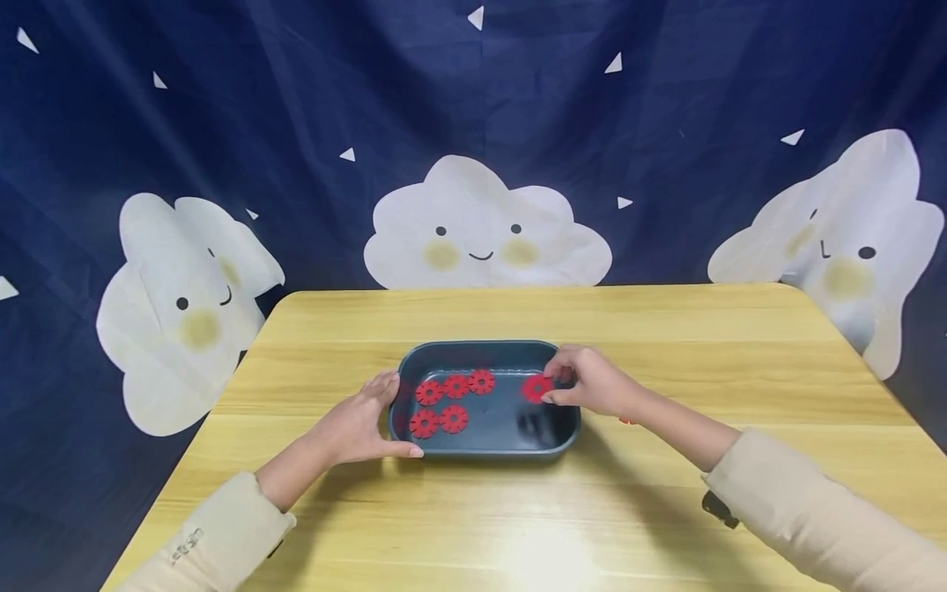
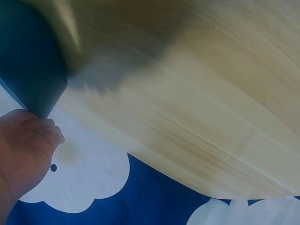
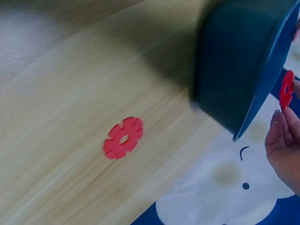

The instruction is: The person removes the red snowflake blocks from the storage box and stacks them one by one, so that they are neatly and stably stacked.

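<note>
A dark blue-grey rectangular tub (image 1: 488,450) with rounded corners stands on the table. Around its left end my left hand (image 1: 362,423) holds the rim, fingers at the far side and thumb at the front corner; the left wrist view also catches this hand (image 2: 30,145) against the tub's wall (image 2: 33,56). My right hand (image 1: 595,382) pinches a red notched snowflake disc (image 1: 536,388) above the tub's right part. That disc (image 3: 286,89) also shows beside the rim in the right wrist view. Several similar red discs (image 1: 455,419) lie inside, towards the left.
Another red disc (image 3: 123,138) lies on the wooden table (image 3: 56,154) to the right of the tub, mostly hidden by my right forearm in the head view. Behind the table hangs a dark blue curtain (image 1: 311,99) with white clouds.
</note>
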